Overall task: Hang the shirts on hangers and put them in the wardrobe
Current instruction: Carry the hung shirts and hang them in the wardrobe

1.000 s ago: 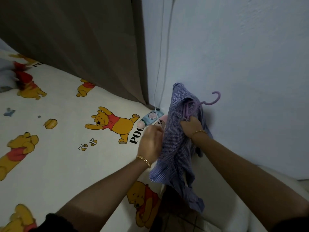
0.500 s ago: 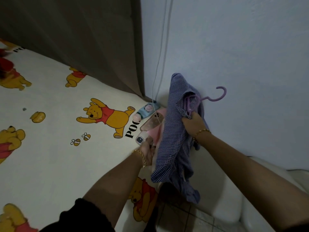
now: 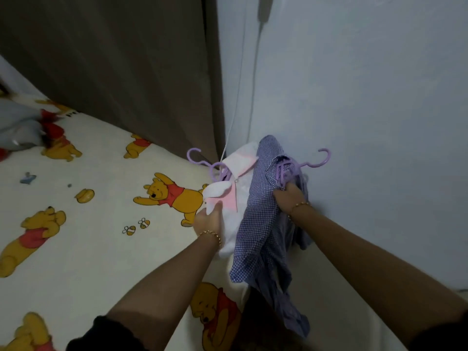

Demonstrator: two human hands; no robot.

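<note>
- Far left: grey cushion-like thing (image 3: 19,133) w/ red bits lies on the bed (image 3: 83,262). Sheet is cream w/ yellow bear print and fills the left half of the view.
- Behind the bed: brown curtain (image 3: 114,72) hangs down to the mattress and meets the pale wall (image 3: 367,110) at the corner.
- White cable (image 3: 236,110) runs down the wall by the corner; its lower end is hidden behind the shirts.
- Bottom left: black sleeve (image 3: 101,333) at the elbow, bare forearm reaching fwd.
- left hand (image 3: 209,221): grip closed on the white-pink shirt (image 3: 241,171), thumb up on a pink panel, fingers hidden under the cloth. Gold bracelet (image 3: 211,234) at the wrist.
- White-pink shirt is held up over the bed near the corner, collar at top. Lilac hanger (image 3: 202,162) sits in the neck, hook poking out to the left.
- Just right and touching it: blue checked shirt (image 3: 260,214), bunched, tail hanging down between both forearms past the mattress edge.
- 2nd lilac hanger (image 3: 315,163) is inside the checked shirt's collar. Hook sticks out to the right, close to the wall; can't tell if it touches.
- right hand (image 3: 288,197): grip tight, fingers curled into the checked cloth + hanger bars just below the hook. 2nd bracelet (image 3: 300,204) on that wrist.
</note>
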